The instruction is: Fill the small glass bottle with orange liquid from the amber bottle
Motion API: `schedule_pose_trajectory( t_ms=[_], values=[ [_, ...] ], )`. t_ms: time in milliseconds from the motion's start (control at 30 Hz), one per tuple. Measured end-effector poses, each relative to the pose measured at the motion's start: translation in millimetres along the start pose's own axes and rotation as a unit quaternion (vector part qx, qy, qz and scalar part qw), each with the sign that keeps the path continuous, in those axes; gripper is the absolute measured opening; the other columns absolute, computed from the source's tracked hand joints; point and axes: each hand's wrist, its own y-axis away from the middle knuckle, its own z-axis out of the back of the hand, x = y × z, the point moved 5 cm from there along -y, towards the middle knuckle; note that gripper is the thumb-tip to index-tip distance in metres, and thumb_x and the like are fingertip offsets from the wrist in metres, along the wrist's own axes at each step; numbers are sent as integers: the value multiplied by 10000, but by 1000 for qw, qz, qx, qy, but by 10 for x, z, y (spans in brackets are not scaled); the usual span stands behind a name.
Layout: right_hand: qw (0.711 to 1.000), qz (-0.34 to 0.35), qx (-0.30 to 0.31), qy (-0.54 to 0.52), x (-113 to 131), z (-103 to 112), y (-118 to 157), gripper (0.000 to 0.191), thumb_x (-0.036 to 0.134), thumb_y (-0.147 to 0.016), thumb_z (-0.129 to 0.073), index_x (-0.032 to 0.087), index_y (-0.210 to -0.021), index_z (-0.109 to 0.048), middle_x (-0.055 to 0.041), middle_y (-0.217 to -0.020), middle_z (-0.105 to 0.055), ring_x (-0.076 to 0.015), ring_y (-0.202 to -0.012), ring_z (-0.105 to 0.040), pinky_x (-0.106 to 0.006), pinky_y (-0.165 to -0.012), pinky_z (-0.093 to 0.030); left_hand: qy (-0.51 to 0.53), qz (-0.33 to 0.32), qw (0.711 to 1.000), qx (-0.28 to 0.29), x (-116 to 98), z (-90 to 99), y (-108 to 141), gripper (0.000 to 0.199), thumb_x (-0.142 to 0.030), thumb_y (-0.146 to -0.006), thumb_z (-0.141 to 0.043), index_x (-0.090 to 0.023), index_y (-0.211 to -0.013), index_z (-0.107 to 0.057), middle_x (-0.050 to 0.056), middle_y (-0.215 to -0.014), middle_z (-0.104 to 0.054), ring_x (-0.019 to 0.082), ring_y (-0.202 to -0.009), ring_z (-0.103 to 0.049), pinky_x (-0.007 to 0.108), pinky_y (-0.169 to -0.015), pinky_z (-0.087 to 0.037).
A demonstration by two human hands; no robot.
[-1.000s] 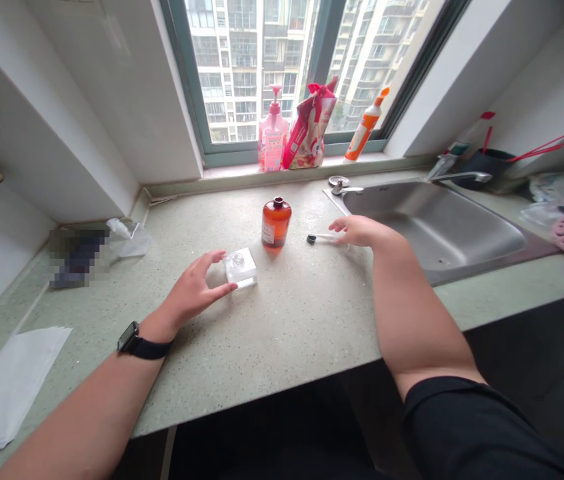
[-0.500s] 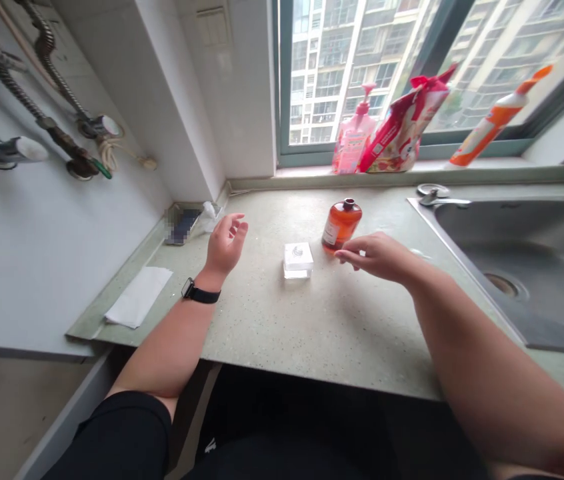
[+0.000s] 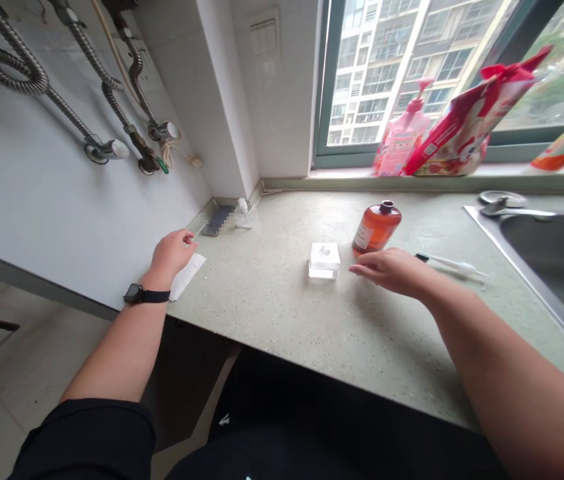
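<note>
My left hand [image 3: 175,255] hovers over a folded white paper tissue [image 3: 187,277] at the left side of the counter, its fingers loosely bent and nothing visible in them. The hand and wrist hide part of the tissue. My right hand [image 3: 389,272] is open just in front of an amber bottle [image 3: 378,227], fingers extended, holding nothing. The bottle stands upright, uncapped, with a dark neck and a pale label. To its left sits a small clear square box [image 3: 325,260] with a white top. A slim clear tube with a black end [image 3: 452,267] lies right of my right hand.
A phone-like dark item [image 3: 218,220] and a crumpled clear wrapper [image 3: 245,215] lie in the back left corner. A steel sink [image 3: 552,247] with a tap [image 3: 517,212] is at right. A pink pump bottle [image 3: 402,143] and red bag [image 3: 457,127] stand on the sill.
My left hand has moved left and toward me, over the tissue. My right hand stays near the amber bottle. The view has turned left, and the slim tube now shows beside my right forearm.
</note>
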Motion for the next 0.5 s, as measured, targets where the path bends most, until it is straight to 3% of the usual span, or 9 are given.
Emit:
schedule_pose_trajectory(
  t_ms=[133, 300, 500],
  values=[
    [1000, -6, 7, -1, -23, -83, -30, 429, 577, -986, -546, 264, -701, -618, -55, -703, -684, -214, -623, -578, -353, -599, -361, -53, -5, 997, 57, 331, -63, 17, 334, -209, -932, -576, -184, -1204, -768, 143, -1348, -748, 345, -1196, -702, 408, -986, -536],
    [1000, -14, 10, -3, -43, -97, -37, 401, 557, -985, -546, 263, -719, -604, -58, -722, -696, -221, -641, -594, -351, -606, -383, -93, -32, 989, 111, 399, -196, -26, 349, -200, -959, -527, -192, -1174, -802, 147, -1353, -734, 342, -1132, -711, 392, -918, -524],
    [1000, -5, 3, 5, -40, -83, -39, 363, 514, -989, -558, 257, -748, -645, -88, -857, -769, -238, -711, -649, -363, -649, -425, -125, -55, 982, 131, 425, -240, -78, 361, -241, -984, -523, -229, -1219, -797, 126, -1320, -724, 299, -1065, -708, 345, -866, -507]
  ],
)
